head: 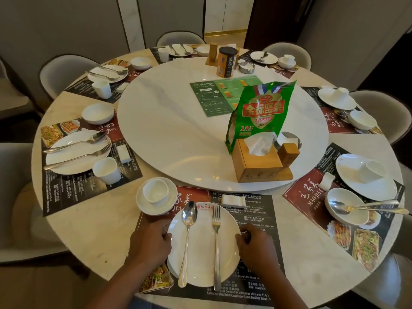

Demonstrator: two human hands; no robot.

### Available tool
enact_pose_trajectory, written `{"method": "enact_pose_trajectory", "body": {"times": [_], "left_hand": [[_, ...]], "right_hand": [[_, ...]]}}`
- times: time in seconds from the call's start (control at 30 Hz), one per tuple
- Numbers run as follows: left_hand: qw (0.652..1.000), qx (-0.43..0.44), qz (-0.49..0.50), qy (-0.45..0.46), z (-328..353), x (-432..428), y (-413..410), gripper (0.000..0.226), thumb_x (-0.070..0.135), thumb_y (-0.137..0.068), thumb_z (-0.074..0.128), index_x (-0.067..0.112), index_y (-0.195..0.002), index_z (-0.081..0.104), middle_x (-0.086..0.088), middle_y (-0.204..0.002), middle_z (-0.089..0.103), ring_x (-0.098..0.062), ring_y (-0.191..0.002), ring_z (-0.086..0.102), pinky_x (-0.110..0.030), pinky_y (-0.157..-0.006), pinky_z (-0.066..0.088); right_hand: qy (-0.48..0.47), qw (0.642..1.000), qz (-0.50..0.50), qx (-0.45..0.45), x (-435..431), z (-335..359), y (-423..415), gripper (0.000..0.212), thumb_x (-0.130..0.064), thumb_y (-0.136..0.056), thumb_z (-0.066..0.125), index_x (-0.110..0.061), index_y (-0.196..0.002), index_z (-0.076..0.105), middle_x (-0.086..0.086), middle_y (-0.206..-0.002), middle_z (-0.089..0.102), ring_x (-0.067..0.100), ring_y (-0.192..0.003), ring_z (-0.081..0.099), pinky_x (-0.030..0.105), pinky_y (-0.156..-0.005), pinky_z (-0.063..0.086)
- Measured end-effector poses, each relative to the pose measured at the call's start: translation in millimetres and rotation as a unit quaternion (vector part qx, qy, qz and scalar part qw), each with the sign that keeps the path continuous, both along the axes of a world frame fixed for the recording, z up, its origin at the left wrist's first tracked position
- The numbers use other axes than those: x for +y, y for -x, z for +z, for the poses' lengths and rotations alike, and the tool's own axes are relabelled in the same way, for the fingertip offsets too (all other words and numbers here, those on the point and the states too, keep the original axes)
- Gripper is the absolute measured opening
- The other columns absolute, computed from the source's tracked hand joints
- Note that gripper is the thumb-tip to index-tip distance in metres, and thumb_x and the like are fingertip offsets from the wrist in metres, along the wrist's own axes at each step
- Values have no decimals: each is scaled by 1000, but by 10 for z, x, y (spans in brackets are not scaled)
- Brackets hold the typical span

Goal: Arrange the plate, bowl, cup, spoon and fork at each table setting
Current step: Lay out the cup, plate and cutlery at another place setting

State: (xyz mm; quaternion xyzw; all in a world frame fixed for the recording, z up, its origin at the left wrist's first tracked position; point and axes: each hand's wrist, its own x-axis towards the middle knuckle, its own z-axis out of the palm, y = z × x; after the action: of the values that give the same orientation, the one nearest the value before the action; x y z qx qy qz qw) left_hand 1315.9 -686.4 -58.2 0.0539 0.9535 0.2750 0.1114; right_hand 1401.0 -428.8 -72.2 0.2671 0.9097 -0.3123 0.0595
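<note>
A: Plate (201, 248), at the table's six o'clock, carried a spoon (188, 237) and fork (216, 241) side by side. Why the two-handed hold?

B: The left hand (150, 241) and right hand (256, 243) pinched opposite rims, seemingly squaring it. The cup (155, 192) sat in the bowl (142, 205) at eleven.

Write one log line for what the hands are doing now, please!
left hand on plate rim | right hand on rim | spoon, fork on plate

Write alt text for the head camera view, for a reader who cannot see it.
Two hands, left hand and right hand, grip opposite edges of a white plate that carries a spoon and a fork, on a placemat at a round table. A cup sits in a bowl just beyond the left hand.
</note>
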Motion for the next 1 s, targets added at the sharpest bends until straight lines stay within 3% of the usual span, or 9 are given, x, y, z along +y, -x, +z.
{"method": "enact_pose_trajectory", "body": {"times": [0.17,0.27,0.37,0.5,0.6,0.73,0.87,1.0], "left_hand": [[1000,4,0,-1,18,-1,16,30,29,-85,70,38,-114,63,14,-100,62,-13,-96,61,-31,-88,53],[1000,4,-4,-9,17,-21,10,34,32,-86,70,38,-118,61,13,-109,63,-14,-100,61,-31,-91,53],[999,2,9,-31,31,-66,16,32,34,-87,67,37,-119,60,13,-112,64,-13,-98,63,-29,-88,53],[999,-5,29,-44,72,-203,59,21,36,-88,66,33,-109,64,13,-99,70,-10,-82,64,-26,-78,54],[998,1,54,-20,130,-348,114,21,34,-89,65,30,-109,67,9,-101,72,-12,-85,65,-29,-80,55],[996,9,83,-13,161,-571,230,27,32,-87,65,28,-114,67,6,-105,72,-15,-91,65,-33,-80,55],[992,-2,120,-26,148,-703,373,49,33,-84,70,25,-131,56,1,-118,65,-19,-103,62,-33,-84,54],[993,-13,109,-45,153,-717,470,59,35,-84,68,26,-139,48,0,-126,62,-22,-110,61,-37,-89,54]], "right_hand": [[-6,1000,-11,-5,-11,3,39,21,-33,-93,66,-26,-113,66,-14,-83,67,-1,-72,61,14,-62,47],[-18,999,-21,-18,-43,21,43,22,-34,-92,65,-28,-114,63,-13,-86,68,1,-74,62,20,-67,54],[-101,995,-21,14,-144,83,96,34,-40,-92,62,-27,-123,57,-6,-111,65,11,-100,58,29,-84,54],[-95,987,55,117,-602,342,473,42,-40,-92,59,-27,-132,53,-4,-123,58,14,-114,50,32,-96,47],[-64,968,158,185,-1019,478,901,49,-33,-87,64,-28,-134,52,-3,-125,58,18,-115,52,33,-97,45],[-68,958,247,131,-1392,429,1354,73,-44,-80,73,-23,-142,42,3,-135,51,22,-120,50,35,-98,44],[-85,966,231,76,-1580,304,1517,88,-56,-76,74,-18,-145,36,5,-137,49,24,-123,48,38,-99,46],[-85,974,192,87,-1668,211,1554,86,-52,-75,75,-14,-143,39,5,-138,51,24,-123,50,38,-101,47]]}}
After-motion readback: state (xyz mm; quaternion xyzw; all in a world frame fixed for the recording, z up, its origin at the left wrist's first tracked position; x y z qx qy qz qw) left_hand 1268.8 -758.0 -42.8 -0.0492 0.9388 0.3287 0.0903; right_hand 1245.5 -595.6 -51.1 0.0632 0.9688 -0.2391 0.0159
